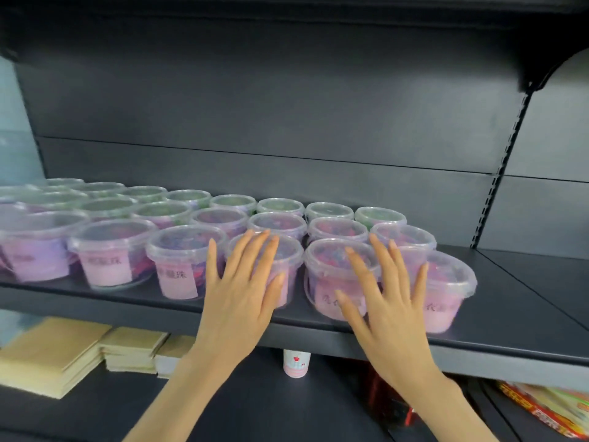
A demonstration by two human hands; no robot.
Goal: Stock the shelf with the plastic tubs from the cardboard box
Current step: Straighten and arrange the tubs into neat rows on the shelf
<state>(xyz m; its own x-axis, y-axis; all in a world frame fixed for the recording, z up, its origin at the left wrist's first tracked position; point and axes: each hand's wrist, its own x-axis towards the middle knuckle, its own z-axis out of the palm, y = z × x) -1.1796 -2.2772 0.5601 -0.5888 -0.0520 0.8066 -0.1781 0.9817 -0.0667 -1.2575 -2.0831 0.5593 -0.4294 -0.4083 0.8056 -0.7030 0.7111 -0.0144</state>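
Observation:
Several clear plastic tubs with pink labels stand in three rows on the dark shelf point(516, 317), filling its left and middle. My left hand point(242, 288) lies with straight, spread fingers against the front of one front-row tub point(288, 266). My right hand point(382, 298) is spread the same way over the fronts of the two rightmost front tubs, one point(325, 275) to its left and one point(452, 291) to its right. Neither hand grips anything. The cardboard box is out of view.
The right end of the shelf is bare. Below it, a lower shelf holds stacks of yellowish flat packs point(57, 358), a small white and pink cup point(297, 363) and colourful packets point(548, 409) at the right. A slotted upright point(503, 164) runs down the back panel.

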